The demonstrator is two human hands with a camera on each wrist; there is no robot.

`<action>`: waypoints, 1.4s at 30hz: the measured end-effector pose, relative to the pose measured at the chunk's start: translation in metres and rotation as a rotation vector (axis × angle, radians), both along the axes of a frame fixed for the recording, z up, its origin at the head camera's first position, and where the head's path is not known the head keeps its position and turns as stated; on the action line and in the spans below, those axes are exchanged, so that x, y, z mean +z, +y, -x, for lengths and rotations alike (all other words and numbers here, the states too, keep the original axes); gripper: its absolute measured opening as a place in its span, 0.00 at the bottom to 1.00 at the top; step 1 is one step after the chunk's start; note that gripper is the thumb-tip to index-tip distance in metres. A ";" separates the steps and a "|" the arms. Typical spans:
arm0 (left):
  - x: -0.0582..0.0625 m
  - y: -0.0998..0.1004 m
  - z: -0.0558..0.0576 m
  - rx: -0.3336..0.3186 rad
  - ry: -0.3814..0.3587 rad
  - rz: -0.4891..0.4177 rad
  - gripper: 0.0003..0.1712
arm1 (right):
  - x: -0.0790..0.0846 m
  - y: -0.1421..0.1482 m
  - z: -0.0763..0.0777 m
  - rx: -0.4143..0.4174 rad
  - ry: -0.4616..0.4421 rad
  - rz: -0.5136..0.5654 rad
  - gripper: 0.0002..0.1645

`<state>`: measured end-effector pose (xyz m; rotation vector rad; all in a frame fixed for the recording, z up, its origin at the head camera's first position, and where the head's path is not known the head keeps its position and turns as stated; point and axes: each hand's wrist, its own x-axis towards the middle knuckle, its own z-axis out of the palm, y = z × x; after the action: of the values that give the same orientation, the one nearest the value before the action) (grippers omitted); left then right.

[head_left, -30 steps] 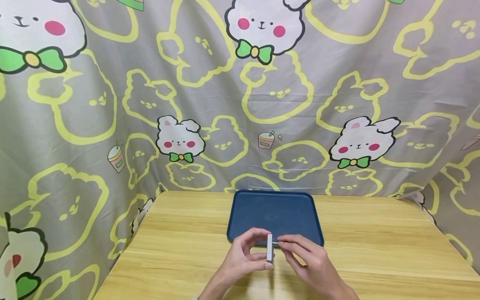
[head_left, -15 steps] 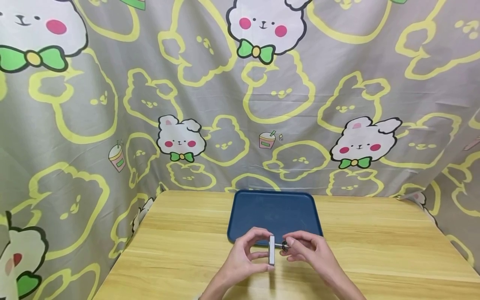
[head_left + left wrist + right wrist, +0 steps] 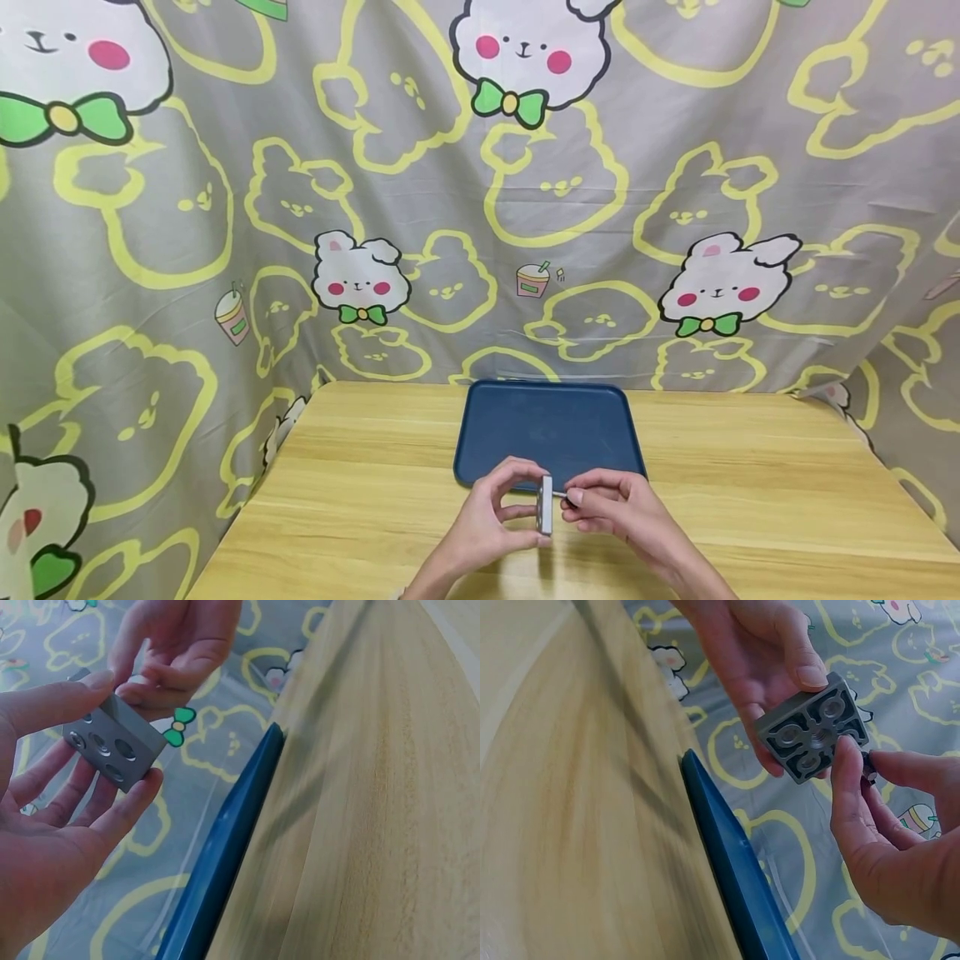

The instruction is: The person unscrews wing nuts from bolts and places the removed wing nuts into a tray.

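Above the near part of the table my left hand (image 3: 486,518) grips a square grey metal block (image 3: 546,506) by its edges, on end. Round holes (image 3: 100,742) show on one face in the left wrist view; the ribbed face (image 3: 817,735) with a ring at each corner shows in the right wrist view. My right hand (image 3: 628,510) pinches a small screw-like part, with a thin silver shank (image 3: 559,495) towards the block and a dark end (image 3: 869,769) between thumb and fingers. My fingers partly hide it, so I cannot tell whether its tip sits in a hole.
A dark blue tray (image 3: 547,425) lies on the wooden table (image 3: 360,475) just beyond my hands. Behind the table hangs a grey patterned curtain (image 3: 442,200), and it also runs along both sides.
My right fingers have shifted their hold on the screw-like part; half a second ago its dark end was more exposed. The block has moved slightly right and down.
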<state>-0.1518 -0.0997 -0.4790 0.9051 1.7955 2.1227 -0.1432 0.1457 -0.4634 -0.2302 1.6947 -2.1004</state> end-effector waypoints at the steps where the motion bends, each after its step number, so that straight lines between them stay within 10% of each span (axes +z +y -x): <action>1: 0.000 0.000 0.000 0.001 -0.004 0.003 0.37 | 0.000 0.000 0.000 -0.005 0.013 -0.011 0.20; 13: 0.001 -0.002 0.001 0.022 -0.045 0.005 0.36 | -0.003 -0.012 -0.007 -0.179 0.548 -0.213 0.08; 22: 0.001 -0.003 0.001 0.032 -0.060 0.007 0.36 | -0.013 -0.018 -0.002 -0.330 1.305 -0.386 0.13; 31: 0.003 -0.004 0.001 0.038 -0.091 0.013 0.35 | -0.004 -0.023 -0.001 -0.449 1.764 -0.548 0.16; 36: 0.003 -0.004 0.002 0.043 -0.099 0.016 0.36 | -0.003 -0.023 -0.002 -0.468 1.754 -0.571 0.17; 42: 0.003 -0.004 0.002 0.045 -0.087 -0.001 0.36 | -0.005 -0.021 -0.005 -0.441 1.406 -0.440 0.11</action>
<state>-0.1543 -0.1041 -0.4764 0.7673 1.7882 2.1546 -0.1380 0.1251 -0.4686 -1.5784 3.1142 -1.7294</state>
